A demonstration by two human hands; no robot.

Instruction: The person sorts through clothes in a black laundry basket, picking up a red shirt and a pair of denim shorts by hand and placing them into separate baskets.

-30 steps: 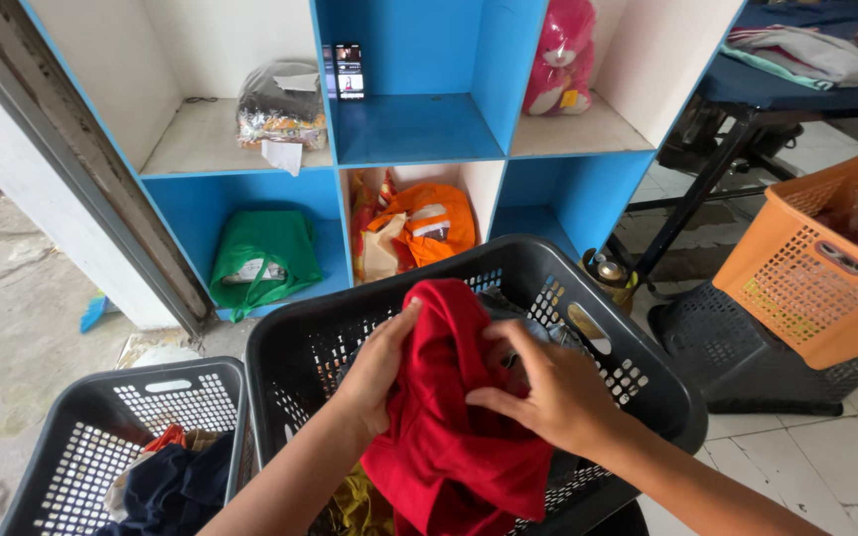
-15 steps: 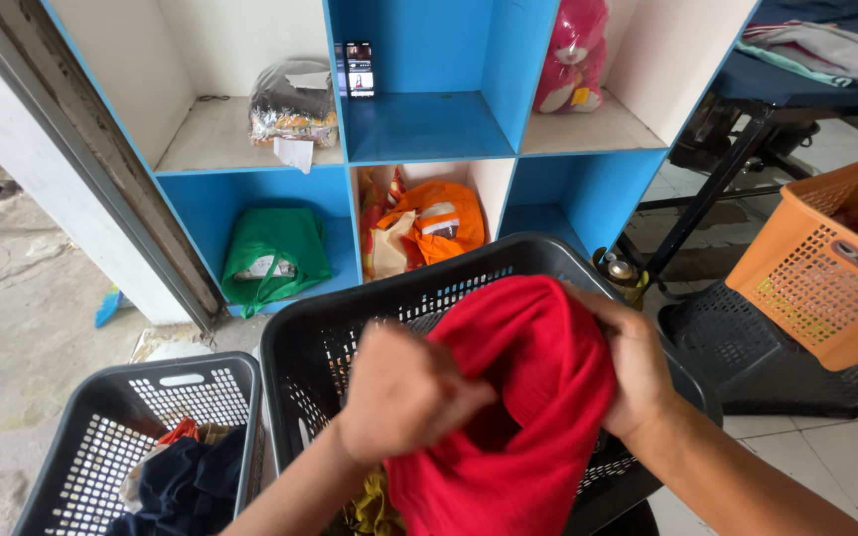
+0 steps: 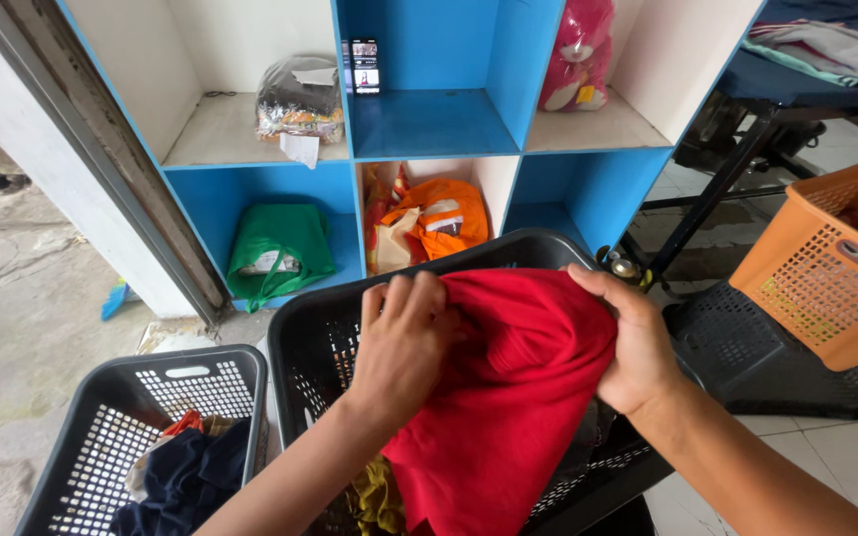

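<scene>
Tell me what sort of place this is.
Probably a home laundry or storage corner. Both hands hold a red garment over a black laundry basket, another basket of clothes stands beside it, and blue cubby shelves hold bagged items.

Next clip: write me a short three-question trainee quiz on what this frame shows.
1. True or false: both hands grip the red garment.
2. Which basket is the garment held over? A) the orange basket B) the large black basket C) the smaller dark basket
3. What lies in the lower left cubby of the shelf unit?

Key
1. True: the left hand and the right hand each clutch its upper edge.
2. B
3. A green bag.
</scene>
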